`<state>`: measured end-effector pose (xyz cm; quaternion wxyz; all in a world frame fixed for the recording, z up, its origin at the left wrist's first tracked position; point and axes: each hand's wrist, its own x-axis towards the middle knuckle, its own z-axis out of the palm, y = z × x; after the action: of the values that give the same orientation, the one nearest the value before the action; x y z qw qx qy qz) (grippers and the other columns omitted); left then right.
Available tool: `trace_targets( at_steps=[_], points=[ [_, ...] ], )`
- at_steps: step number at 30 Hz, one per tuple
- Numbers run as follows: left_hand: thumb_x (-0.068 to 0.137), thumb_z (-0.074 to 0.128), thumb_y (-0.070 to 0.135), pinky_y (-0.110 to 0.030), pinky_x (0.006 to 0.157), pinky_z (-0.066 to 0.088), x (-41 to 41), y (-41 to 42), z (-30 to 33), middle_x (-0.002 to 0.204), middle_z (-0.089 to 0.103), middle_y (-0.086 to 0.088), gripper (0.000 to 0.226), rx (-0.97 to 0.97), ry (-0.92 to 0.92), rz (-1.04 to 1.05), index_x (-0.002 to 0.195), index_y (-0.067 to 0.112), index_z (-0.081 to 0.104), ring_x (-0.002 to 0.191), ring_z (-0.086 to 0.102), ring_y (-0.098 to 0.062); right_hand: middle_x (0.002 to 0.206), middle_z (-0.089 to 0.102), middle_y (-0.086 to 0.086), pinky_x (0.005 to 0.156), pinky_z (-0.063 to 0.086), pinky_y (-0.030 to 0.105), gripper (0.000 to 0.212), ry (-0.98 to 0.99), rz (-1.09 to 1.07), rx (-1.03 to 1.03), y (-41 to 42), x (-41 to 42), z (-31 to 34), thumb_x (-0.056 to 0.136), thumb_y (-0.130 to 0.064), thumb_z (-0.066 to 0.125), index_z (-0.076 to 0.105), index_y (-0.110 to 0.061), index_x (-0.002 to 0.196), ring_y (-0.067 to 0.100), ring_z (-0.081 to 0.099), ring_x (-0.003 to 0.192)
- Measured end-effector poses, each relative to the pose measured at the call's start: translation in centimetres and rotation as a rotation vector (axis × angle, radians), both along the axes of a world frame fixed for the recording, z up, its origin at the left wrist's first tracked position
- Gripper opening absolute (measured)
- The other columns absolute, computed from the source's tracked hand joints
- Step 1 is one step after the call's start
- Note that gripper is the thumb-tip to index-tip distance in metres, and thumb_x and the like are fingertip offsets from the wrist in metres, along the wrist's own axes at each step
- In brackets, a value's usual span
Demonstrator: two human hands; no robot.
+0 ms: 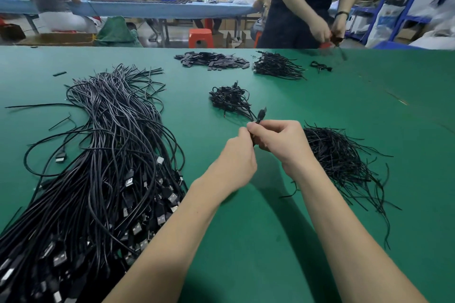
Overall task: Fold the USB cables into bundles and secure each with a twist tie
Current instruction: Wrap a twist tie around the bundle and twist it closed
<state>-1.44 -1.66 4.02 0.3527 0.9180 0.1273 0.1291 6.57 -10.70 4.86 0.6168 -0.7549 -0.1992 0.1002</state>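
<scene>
Above the green table (pixel 320 241), near its middle, both hands meet on one folded cable bundle (pixel 259 118): black, thin, its plug end sticking up past the fingers. Left hand (pixel 236 157) pinches the bundle from the left; right hand (pixel 278 140) has its fingers curled round it. Loose USB cables (pixel 110 167) with silver plugs lie heaped at left. Black twist ties (pixel 344 162) lie spread at right. Finished bundles (pixel 229 99) lie piled just beyond the hands. No containers are visible on the table.
</scene>
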Motion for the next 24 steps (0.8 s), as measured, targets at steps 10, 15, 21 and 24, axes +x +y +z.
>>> trace_targets(
  at_steps=[10,15,21,24],
  points=[
    [0.104,0.036,0.016,-0.038,0.066,0.040,0.8,0.2,-1.6,0.081,0.060,-0.001,0.015,-0.373,-0.228,0.027,0.093,0.026,0.031,0.068,0.049,-0.019,0.059,0.071,-0.001,0.085,0.061,0.043,0.018,-0.048,-0.111,0.038,-0.3,0.3,-0.1,0.081,-0.028,0.081,0.078,-0.015,0.070,0.009,0.068,0.056],
    [0.106,0.037,0.013,-0.023,0.058,0.042,1.0,0.5,-1.8,0.081,0.056,0.002,0.017,-0.667,-0.268,0.116,0.092,0.024,0.036,0.058,0.051,-0.002,0.076,0.078,0.001,0.068,0.063,0.031,0.027,-0.081,-0.013,-0.263,-2.1,0.7,2.6,0.093,-0.037,0.069,0.075,-0.014,0.080,0.015,0.075,0.059],
    [0.106,0.034,0.012,-0.014,0.039,0.027,1.0,0.7,-1.2,0.082,0.050,0.000,0.015,-0.924,-0.306,0.209,0.095,0.021,0.037,0.056,0.042,-0.005,0.061,0.073,-0.008,0.066,0.058,0.021,0.016,-0.172,0.157,-1.092,-5.5,1.2,4.7,0.088,-0.028,0.070,0.079,-0.019,0.078,0.004,0.071,0.059],
    [0.106,0.034,0.009,-0.014,0.039,0.025,0.9,0.7,-1.0,0.080,0.048,0.000,0.014,-1.005,-0.315,0.178,0.096,0.019,0.036,0.048,0.038,-0.002,0.062,0.074,-0.005,0.070,0.059,0.027,0.021,-0.031,0.194,-1.221,-5.7,1.1,5.0,0.083,-0.033,0.080,0.077,-0.015,0.072,0.006,0.066,0.051]
  ],
)
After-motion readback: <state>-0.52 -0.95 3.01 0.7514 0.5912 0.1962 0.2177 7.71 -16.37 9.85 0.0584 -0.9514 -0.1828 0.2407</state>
